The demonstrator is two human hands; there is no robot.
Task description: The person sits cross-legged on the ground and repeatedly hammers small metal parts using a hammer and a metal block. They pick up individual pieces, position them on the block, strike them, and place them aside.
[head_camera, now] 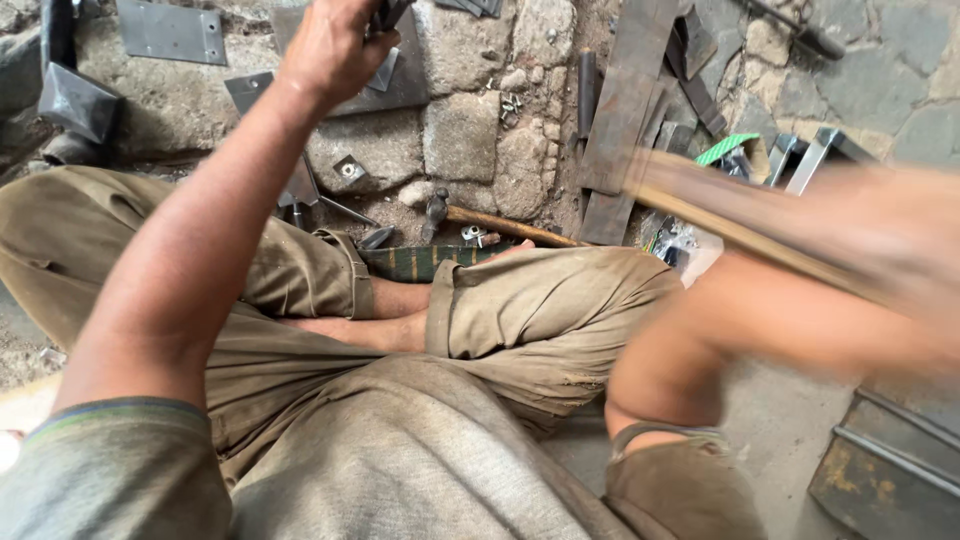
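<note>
— What have your hands got?

— My left hand is up at the top of the view, fingers curled tight around a dark metal tool, over the stone floor and a flat metal plate.

— And the right?

— My right hand is a blur. It grips a wooden handle that slants up to the left; how the fingers sit, I cannot tell.

— What lies near you?

— A small hammer on the stones just beyond my crossed legs, and long metal strips beside it.
</note>
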